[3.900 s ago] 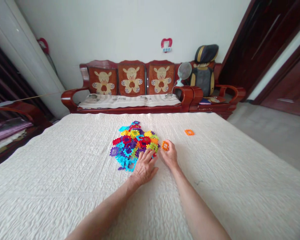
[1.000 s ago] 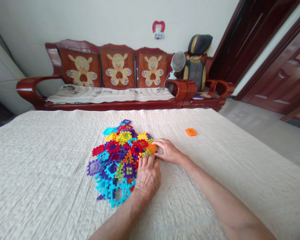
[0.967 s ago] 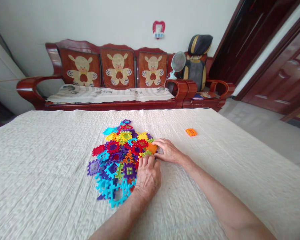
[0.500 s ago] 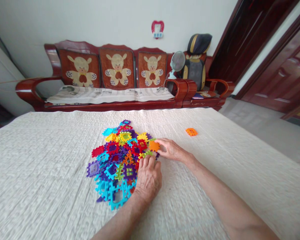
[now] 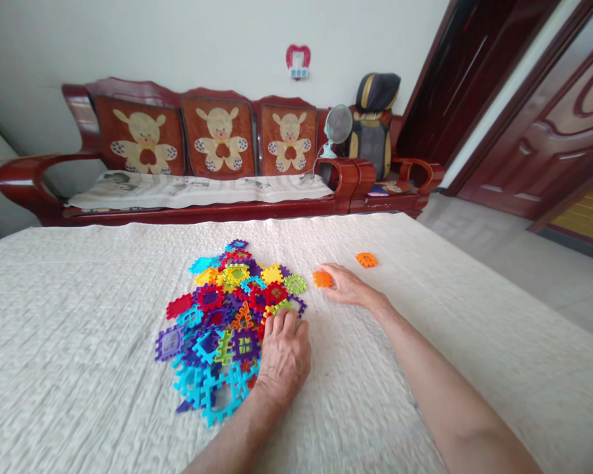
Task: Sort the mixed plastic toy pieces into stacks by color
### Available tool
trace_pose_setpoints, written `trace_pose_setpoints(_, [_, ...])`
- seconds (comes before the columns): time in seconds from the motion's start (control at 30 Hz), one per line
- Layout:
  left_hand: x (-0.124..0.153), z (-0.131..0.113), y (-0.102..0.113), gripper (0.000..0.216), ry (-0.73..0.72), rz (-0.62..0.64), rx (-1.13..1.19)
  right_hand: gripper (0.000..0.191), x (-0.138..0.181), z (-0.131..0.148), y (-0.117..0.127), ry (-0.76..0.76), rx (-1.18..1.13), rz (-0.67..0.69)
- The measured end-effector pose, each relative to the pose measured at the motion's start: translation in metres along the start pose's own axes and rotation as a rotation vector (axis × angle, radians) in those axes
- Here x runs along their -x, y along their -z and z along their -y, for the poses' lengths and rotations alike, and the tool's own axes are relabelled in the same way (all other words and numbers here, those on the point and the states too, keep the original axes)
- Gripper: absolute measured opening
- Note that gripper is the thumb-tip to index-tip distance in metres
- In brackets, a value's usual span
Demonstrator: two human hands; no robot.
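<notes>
My right hand (image 5: 346,286) pinches a solid orange interlocking plastic tile (image 5: 323,279) by its right side, just off the pile's right edge. My left hand (image 5: 284,349) lies on the lower right of the pile, its fingers curled together. Its fingertips are hidden, and a lime-green tile (image 5: 282,307) shows just beyond them. The heap holds many notched tiles in several colours, among them a red tile (image 5: 180,306), a purple window tile (image 5: 170,343) and a large light-blue frame tile (image 5: 230,395). A round green tile (image 5: 295,284) lies between the heap and the held tile.
An orange window tile (image 5: 366,259) lies apart, beyond my right hand. Everything rests on a table with a cream quilted cover (image 5: 103,368). Behind it stand a wooden sofa (image 5: 178,214) with bear cushions, a small fan (image 5: 337,125) and a chair with a massage pad (image 5: 373,141).
My right hand has drawn the orange tile rightward off the heap, toward the separate orange window tile. My left hand stays on the heap. The view has turned slightly to the right.
</notes>
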State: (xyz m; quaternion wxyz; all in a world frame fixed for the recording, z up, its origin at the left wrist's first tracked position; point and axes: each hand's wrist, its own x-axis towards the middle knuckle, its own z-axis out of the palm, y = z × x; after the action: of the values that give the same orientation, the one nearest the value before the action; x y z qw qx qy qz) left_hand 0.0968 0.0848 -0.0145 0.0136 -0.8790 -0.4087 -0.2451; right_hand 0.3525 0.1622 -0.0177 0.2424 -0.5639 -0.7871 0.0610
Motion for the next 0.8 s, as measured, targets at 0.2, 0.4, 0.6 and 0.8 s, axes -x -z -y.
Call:
trace_pose_setpoints(0.2, [0.001, 0.001, -0.002, 0.021, -0.018, -0.050, -0.023, 0.043, -0.002, -0.004, 0.008, -0.017, 0.032, -0.017])
trace_pose_setpoints(0.4, [0.001, 0.002, -0.003, 0.020, -0.042, -0.085, -0.028, 0.044, 0.010, -0.057, 0.042, -0.249, 0.155, -0.282])
trace_pose_setpoints(0.6, [0.001, 0.003, -0.005, 0.019, -0.049, -0.097, -0.020, 0.045, 0.027, -0.094, 0.046, -0.403, 0.143, -0.340])
trace_pose_setpoints(0.8, [0.002, 0.004, -0.006, 0.020, -0.058, -0.097, -0.020, 0.050, 0.027, -0.106, 0.040, -0.377, 0.120, -0.347])
